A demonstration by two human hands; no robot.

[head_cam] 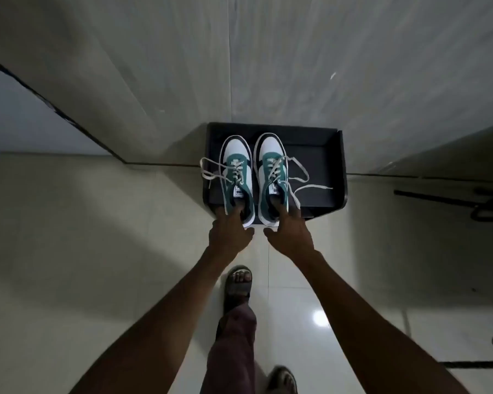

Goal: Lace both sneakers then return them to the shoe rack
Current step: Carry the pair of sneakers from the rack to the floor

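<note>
Two teal, white and black sneakers stand side by side, toes pointing away, on a dark shoe rack point(325, 155) set against the far wall. The left sneaker point(237, 177) and the right sneaker point(271, 177) are close together but do not appear to touch; both occupy the left half of the rack's top surface, with their heels at or just over its near edge. Each is threaded with pale laces through the eyelets, the ends untied. The loose ends of the left laces point(211, 173) loop out past the rack's left edge; those of the right laces point(302, 180) trail across the bare dark surface to the right.

The left hand point(229, 236) grasps the heel of the left sneaker, fingers hooked into the shoe's opening, thumb outside. The right hand point(289, 234) grasps the heel of the right sneaker likewise, fingers inside the collar and thumb spread toward the left. Both bare forearms reach in from the near edge.

Below them, on glossy pale floor tiles point(97, 251), one sandalled foot point(238, 282) steps forward; a second sandal point(282, 379) shows at the bottom edge. Dark metal bars point(453, 194) lie at the right.
</note>
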